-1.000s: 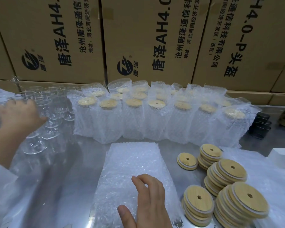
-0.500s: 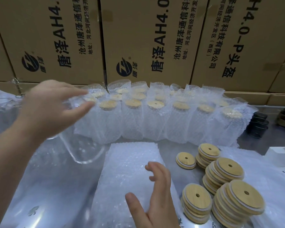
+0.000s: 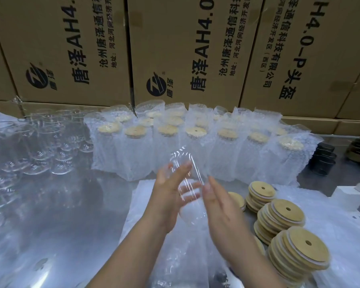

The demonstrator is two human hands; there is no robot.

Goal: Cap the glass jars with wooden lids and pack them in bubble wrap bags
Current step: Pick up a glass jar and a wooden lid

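head view: glass jar (image 3: 187, 170) dead centre, tilted, held above the flat bubble wrap bags (image 3: 142, 206). left hand (image 3: 168, 197) has thumb and fingers wrapped round it. right hand (image 3: 219, 203) is flat, fingers straight against its 3 o'clock side. wooden lids (image 3: 287, 213) stacked at 4 o'clock.

Clear glass jar (image 3: 192, 177), no lid yet
It tilts in the air; wooden lids (image 3: 279, 215) sit stacked at its four o'clock.
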